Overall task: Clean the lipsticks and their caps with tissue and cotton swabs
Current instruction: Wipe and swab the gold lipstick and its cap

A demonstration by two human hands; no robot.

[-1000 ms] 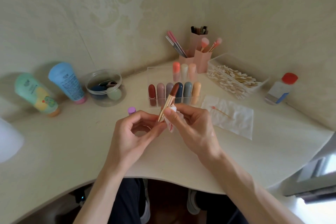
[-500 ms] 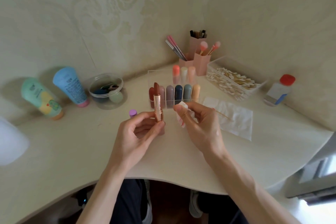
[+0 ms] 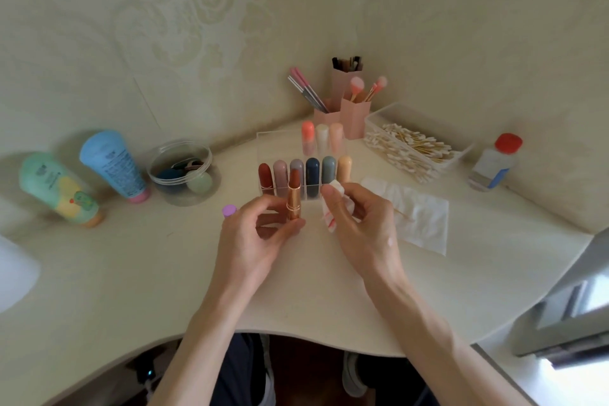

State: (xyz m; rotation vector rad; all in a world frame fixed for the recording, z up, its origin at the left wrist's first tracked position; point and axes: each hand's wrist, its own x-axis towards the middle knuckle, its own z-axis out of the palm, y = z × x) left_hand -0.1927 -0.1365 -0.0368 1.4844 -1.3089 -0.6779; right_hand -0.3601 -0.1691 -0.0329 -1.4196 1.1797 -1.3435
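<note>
My left hand (image 3: 255, 234) holds an uncapped lipstick (image 3: 293, 196) upright by its gold base, its brown-red bullet showing on top. Beside it, a little apart, my right hand (image 3: 357, 224) pinches a folded white tissue (image 3: 331, 219) with red smears. A lilac cap (image 3: 229, 210) stands on the desk just left of my left hand. Behind both hands a clear organiser (image 3: 280, 138) holds several capped lipsticks. A used cotton swab (image 3: 402, 213) lies on a flat tissue sheet (image 3: 420, 222) to the right.
A clear tray of cotton swabs (image 3: 412, 150) and a red-capped bottle (image 3: 494, 163) sit at the right. Pink brush holders (image 3: 346, 102) stand in the corner. A round tub (image 3: 183, 171) and two cream tubes (image 3: 112, 165) lie at the left. The desk's curved front edge runs below my wrists.
The lipstick went from tilted against the tissue to upright in my left hand. My right hand drew the tissue away to the right, leaving a gap.
</note>
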